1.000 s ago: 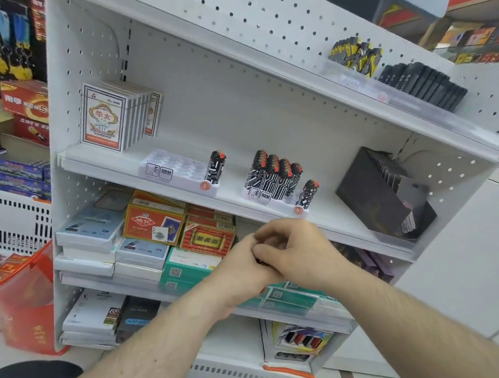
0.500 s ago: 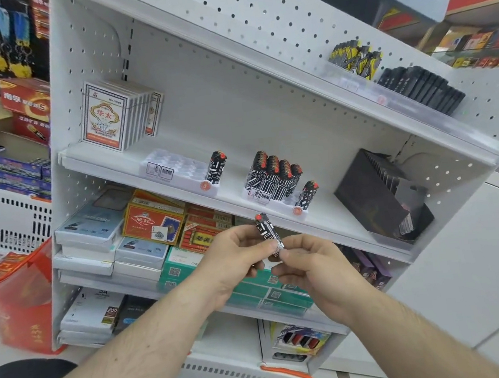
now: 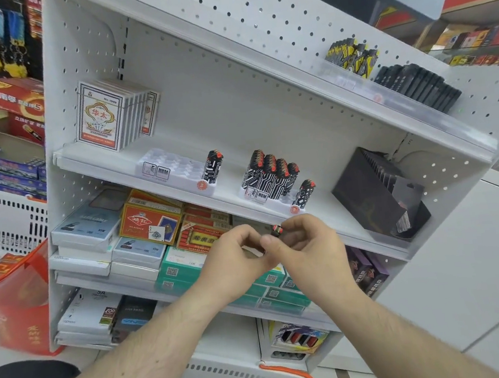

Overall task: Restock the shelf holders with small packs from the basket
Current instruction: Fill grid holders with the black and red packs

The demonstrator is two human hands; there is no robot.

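Observation:
My left hand and my right hand meet in front of the middle shelf, and both pinch one small black-and-white pack with a red top. Most of that pack is hidden by my fingers. Above them, a white holder on the left carries a single pack at its right end. A second white holder to the right carries several packs and one pack apart at its front right. A white basket with an orange handle shows at the bottom.
Boxed playing cards stand at the shelf's left and a black display box at its right. Stacked boxes fill the shelf below. A red bag sits on the floor at the left. Dark packs line the upper shelf.
The pack stood upright between my fingertips half a second ago; now it is tipped over and mostly covered by my fingers. Both hands have stayed close together under the shelf edge.

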